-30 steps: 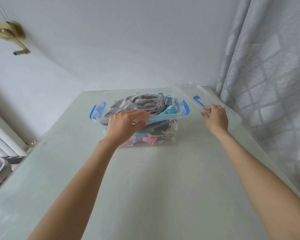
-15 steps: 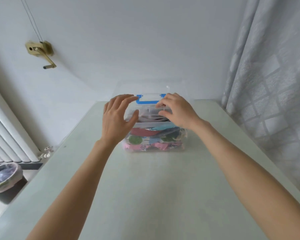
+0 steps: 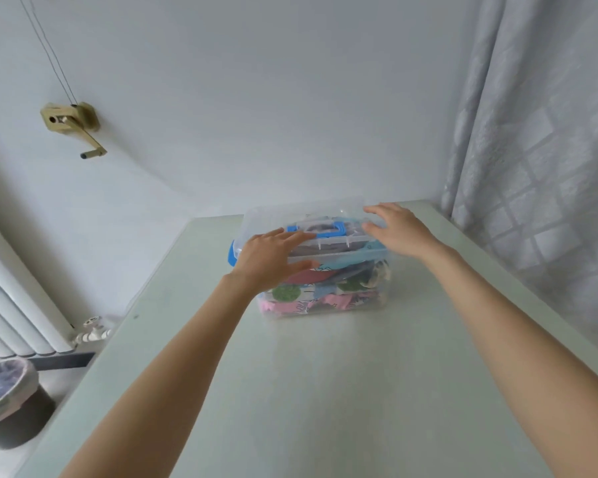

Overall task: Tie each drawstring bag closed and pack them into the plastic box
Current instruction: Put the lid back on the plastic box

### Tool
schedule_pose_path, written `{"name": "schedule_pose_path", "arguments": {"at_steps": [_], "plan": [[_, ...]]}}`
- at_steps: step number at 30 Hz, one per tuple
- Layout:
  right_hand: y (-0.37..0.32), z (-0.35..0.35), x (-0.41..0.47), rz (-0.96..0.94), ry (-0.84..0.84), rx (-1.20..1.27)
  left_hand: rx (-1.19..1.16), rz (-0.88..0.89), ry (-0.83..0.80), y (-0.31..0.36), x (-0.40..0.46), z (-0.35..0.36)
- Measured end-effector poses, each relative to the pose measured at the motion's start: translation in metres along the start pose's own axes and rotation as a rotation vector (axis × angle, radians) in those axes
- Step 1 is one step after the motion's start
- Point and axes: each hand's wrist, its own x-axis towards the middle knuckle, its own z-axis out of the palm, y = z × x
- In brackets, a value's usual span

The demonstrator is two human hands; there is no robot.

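Since the earlier frame, both hands have spread apart along the clear lid [image 3: 311, 215], now lying on the plastic box [image 3: 320, 291]. Left hand [image 3: 268, 258] rests flat, fingers straight, on the lid's near-left edge. Right hand [image 3: 399, 232] hovers wide at the right end. Drawstring bags [image 3: 325, 288] fill the box, mid-surface [image 3: 325, 391]

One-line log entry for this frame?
stage: closing lid | left hand: flat on lid | right hand: open at lid edge | bags: inside box
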Motion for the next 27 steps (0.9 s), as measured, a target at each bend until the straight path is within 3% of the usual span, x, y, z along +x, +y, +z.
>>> {"name": "schedule_pose_path", "arguments": {"at_steps": [5, 9, 12, 17, 21, 24, 27], "plan": [[0.008, 0.004, -0.004, 0.107, -0.055, 0.095, 0.167, 0.112, 0.008, 0.007, -0.009, -0.001], [0.023, 0.009, -0.002, 0.127, -0.012, 0.098, 0.086, 0.102, -0.009, 0.002, -0.008, 0.005], [0.033, 0.016, 0.001, 0.204, 0.144, 0.424, -0.07, -0.023, 0.101, 0.007, -0.005, 0.009], [0.04, 0.024, 0.001, 0.608, 0.057, 0.94, -0.093, -0.092, 0.207, 0.01, -0.007, 0.017], [0.033, 0.029, 0.001, 0.521, 0.337, 0.829, -0.09, -0.109, 0.191, 0.012, -0.007, 0.015], [0.027, 0.029, -0.002, 0.42, 0.344, 0.725, -0.087, -0.115, 0.198, 0.011, -0.007, 0.017], [0.027, 0.026, -0.003, 0.363, 0.36, 0.422, -0.108, -0.108, 0.22, 0.01, -0.008, 0.016]]}}
